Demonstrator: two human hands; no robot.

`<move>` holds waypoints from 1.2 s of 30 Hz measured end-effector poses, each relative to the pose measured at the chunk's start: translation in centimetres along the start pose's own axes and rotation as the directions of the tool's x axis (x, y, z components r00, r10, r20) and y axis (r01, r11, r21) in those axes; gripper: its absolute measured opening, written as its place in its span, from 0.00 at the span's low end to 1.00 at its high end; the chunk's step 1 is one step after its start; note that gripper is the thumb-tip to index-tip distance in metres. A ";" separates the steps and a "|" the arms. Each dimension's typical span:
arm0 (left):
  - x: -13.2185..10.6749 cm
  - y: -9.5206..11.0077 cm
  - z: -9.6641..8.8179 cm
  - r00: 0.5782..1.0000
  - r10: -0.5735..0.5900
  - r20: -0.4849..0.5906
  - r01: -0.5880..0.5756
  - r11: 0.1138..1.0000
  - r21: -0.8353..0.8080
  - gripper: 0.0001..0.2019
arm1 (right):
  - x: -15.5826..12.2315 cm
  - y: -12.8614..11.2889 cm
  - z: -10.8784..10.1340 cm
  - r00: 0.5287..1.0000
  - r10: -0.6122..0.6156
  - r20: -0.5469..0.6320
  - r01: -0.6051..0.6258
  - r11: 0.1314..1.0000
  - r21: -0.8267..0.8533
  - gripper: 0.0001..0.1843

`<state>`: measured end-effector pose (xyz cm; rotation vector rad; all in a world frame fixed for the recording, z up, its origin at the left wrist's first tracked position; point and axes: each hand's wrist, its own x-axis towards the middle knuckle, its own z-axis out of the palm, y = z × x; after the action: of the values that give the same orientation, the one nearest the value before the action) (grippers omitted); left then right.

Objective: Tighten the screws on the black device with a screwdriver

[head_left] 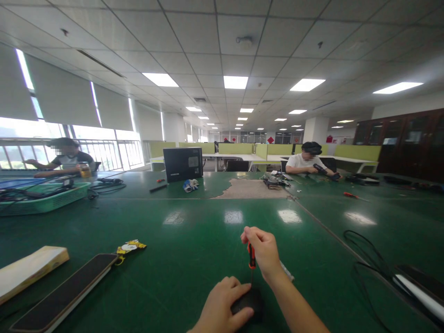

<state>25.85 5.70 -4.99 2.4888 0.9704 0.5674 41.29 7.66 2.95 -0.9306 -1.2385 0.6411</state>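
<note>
My right hand [265,252] grips a small screwdriver with a red and black handle [251,255], held upright with its thin shaft pointing down. Its tip meets a small black device [248,303] lying on the green table [194,240] near the front edge. My left hand [222,307] rests on that black device and holds it down, with fingers spread over its left side. Part of the device is hidden under my left hand.
A phone [65,291] with a yellow charm [130,247] and a wooden block [29,270] lie at the left. Black cables [367,259] lie at the right. A green basket [45,196], a black box [183,164] and two seated people [307,162] are farther back.
</note>
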 end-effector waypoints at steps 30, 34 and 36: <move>-0.1 -0.6 -0.2 1.000 -0.008 -0.012 0.007 0.993 -0.114 0.23 | 0.2 -2.3 -1.9 0.985 0.034 0.171 0.017 0.957 -0.288 0.10; -0.2 -0.9 0.2 1.000 0.000 -0.020 -0.003 0.993 -0.121 0.23 | -0.2 -3.1 -2.0 0.976 0.080 0.201 -0.031 0.971 -0.235 0.11; -0.2 -1.0 0.2 1.000 -0.002 -0.023 -0.001 0.993 -0.122 0.23 | -0.3 -3.3 -1.9 0.967 0.146 0.211 -0.117 0.983 -0.141 0.10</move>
<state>25.31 6.13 -5.73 2.3787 0.9166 0.6377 42.84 5.33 5.52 -1.0772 -1.4366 0.7939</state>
